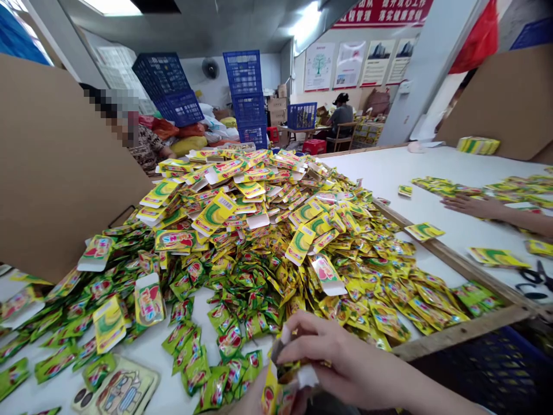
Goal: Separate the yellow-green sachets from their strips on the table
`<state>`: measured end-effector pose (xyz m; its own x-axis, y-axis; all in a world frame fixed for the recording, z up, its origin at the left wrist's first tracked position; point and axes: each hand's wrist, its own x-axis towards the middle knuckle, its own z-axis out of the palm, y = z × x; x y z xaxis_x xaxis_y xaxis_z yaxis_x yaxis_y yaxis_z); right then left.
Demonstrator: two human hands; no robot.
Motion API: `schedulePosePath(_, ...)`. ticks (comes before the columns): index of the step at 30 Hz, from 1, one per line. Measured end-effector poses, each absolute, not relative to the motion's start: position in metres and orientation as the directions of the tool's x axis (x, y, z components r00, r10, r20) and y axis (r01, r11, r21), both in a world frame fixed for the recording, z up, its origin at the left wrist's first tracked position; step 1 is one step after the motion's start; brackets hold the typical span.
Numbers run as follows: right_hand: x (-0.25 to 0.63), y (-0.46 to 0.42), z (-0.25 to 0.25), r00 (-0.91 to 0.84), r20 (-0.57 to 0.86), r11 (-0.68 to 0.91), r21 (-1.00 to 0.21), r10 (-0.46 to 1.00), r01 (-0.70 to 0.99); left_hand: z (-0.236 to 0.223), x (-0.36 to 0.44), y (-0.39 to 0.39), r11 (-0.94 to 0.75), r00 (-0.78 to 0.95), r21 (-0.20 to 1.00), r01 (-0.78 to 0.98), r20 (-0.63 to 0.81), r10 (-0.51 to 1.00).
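Observation:
At the bottom middle, a small yellow candy box (pixel 270 385) is held upright with its end flaps open. My left hand (pixel 252 396) is closed around its lower part; most of that hand lies out of sight behind the box and below the picture edge. Over the open end bends my right hand (pixel 334 351), its fingers closed at the mouth beside a white flap. What those fingers grip is hidden. Green candy sachets (pixel 211 387) lie just left of the box, and yellow sachets (pixel 389 320) lie beyond my right hand.
A heap of yellow boxes (pixel 216 213) and sachets rises ahead. A phone (pixel 125 389) lies front left near a cardboard sheet (pixel 56 161). A wooden edge strip (pixel 458 256) runs on the right; past it are another person's hand (pixel 475 204) and scissors (pixel 538 276). Blue crates (pixel 246 95) stand behind.

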<state>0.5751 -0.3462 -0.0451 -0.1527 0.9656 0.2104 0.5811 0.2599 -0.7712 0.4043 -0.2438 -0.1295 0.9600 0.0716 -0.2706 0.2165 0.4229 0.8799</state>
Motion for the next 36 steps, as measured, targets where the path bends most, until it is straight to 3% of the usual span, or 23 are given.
schedulePosePath(5, 0.579, -0.354, -0.062, 0.087, 0.138, 0.086, -0.891, 0.987, 0.446, -0.151, 0.415, -0.242, 0.436, 0.961, 0.862, 0.261, -0.276, -0.029)
schedulePosePath(7, 0.575, -0.355, -0.067, 0.083, 0.141, 0.093, -0.902, 0.986, 0.422, -0.156, 0.417, -0.242, 0.430, 0.960, 0.861, 0.271, -0.273, -0.060)
schedulePosePath(10, 0.567, -0.356, -0.073, -0.003, -0.032, -0.030, -0.954, 0.999, 0.299, -0.156, 0.420, -0.246, 0.412, 0.959, 0.867, 0.281, -0.271, -0.085)
schedulePosePath(12, 0.565, -0.361, -0.076, -0.002, -0.117, -0.113, -0.957, 0.993, 0.266, -0.151, 0.423, -0.251, 0.348, 0.969, 0.907, 0.240, -0.246, -0.027)
schedulePosePath(14, 0.573, -0.373, -0.077, 0.100, -0.027, -0.061, -0.934, 0.995, 0.353, -0.144, 0.425, -0.255, 0.250, 0.978, 0.953, 0.169, -0.194, 0.082)
schedulePosePath(17, 0.614, -0.401, -0.070, 0.363, 0.281, -0.011, -0.777, 0.889, 0.629, -0.132, 0.422, -0.253, 0.140, 0.965, 0.987, 0.083, -0.115, 0.238)
schedulePosePath(18, 0.633, -0.411, -0.066, 0.476, 0.375, -0.100, -0.693, 0.795, 0.714, -0.129, 0.418, -0.247, 0.071, 0.941, 0.994, 0.081, -0.100, 0.322)
schedulePosePath(20, 0.666, -0.427, -0.058, 0.664, 0.523, -0.461, -0.478, 0.535, 0.748, -0.127, 0.409, -0.232, -0.152, 0.844, 0.973, 0.171, -0.065, 0.533)
schedulePosePath(22, 0.683, -0.432, -0.056, 0.659, 0.623, -0.661, -0.287, 0.421, 0.694, -0.130, 0.401, -0.214, -0.402, 0.765, 0.857, 0.324, 0.013, 0.644)
schedulePosePath(24, 0.674, -0.421, -0.063, 0.530, 0.591, -0.538, -0.183, 0.608, 0.823, -0.140, 0.396, -0.200, -0.621, 0.804, 0.689, 0.375, 0.092, 0.587)
schedulePosePath(26, 0.646, -0.400, -0.080, 0.281, 0.409, -0.217, -0.196, 0.868, 0.956, -0.154, 0.396, -0.194, -0.780, 0.855, 0.519, 0.349, 0.164, 0.492)
schedulePosePath(29, 0.603, -0.368, -0.109, 0.064, 0.143, -0.026, -0.250, 0.988, 0.968, -0.173, 0.400, -0.190, -0.844, 0.845, 0.380, 0.379, 0.230, 0.483)
schedulePosePath(32, 0.590, -0.352, -0.127, 0.049, 0.103, -0.025, -0.229, 0.994, 0.973, -0.180, 0.399, -0.185, -0.849, 0.838, 0.370, 0.376, 0.255, 0.482)
schedulePosePath(36, 0.602, -0.352, -0.133, 0.077, 0.270, -0.004, -0.260, 0.960, 0.966, -0.173, 0.395, -0.178, -0.807, 0.817, 0.483, 0.340, 0.273, 0.508)
